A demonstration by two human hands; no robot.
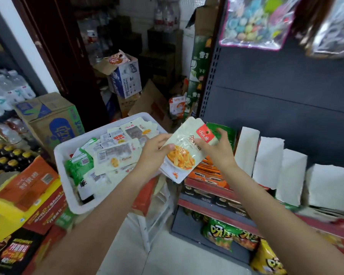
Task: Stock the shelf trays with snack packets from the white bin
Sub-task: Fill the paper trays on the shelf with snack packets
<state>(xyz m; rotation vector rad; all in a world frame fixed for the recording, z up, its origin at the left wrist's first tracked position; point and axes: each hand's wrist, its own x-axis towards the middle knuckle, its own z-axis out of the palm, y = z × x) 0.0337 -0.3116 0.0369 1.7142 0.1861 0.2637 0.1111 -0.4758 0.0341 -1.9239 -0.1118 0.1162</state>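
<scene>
While held up between bin and shelf: packet (184,150) in both hands.
Left hand (153,150) pinching its lower left edge, right hand (216,149) gripping its top right; white bin (68,153) at left, shelf trays (266,163) at right.

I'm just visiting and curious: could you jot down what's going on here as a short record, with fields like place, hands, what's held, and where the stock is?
place: shop aisle beside a dark shelf unit
left hand: grips the lower left edge of the held packets
right hand: grips their upper right part
held item: small stack of pale snack packets, top one showing orange food
source: white bin, piled with loose packets, left of the hands
shelf: white card dividers standing in a row
below: green and yellow snack bags on a lower shelf
</scene>
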